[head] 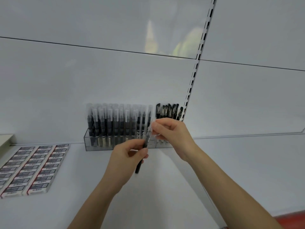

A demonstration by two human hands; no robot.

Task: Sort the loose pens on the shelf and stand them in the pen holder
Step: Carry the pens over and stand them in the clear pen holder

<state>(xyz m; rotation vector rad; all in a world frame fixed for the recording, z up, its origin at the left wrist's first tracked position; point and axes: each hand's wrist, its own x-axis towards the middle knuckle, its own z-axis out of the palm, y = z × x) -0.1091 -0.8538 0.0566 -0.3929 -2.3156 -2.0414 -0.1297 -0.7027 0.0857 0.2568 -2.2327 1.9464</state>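
Note:
A black pen (pixel 138 167) with a frosted clear cap is held upright between both hands, just in front of the clear pen holder (pixel 92 146). My left hand (pixel 127 159) grips the dark barrel low down. My right hand (pixel 171 131) pinches the pen's cap end near the top. The holder stands against the back wall and is packed with several upright clear-capped pens (pixel 115 119). A second group of black pens (pixel 168 111) stands in the holder's right end, partly hidden by my right hand.
Boxed rows of erasers (pixel 33 167) lie on the white shelf at the left. A slotted shelf upright (pixel 191 90) runs up the wall behind the holder's right end. A red floor patch (pixel 290 219) shows at the lower right.

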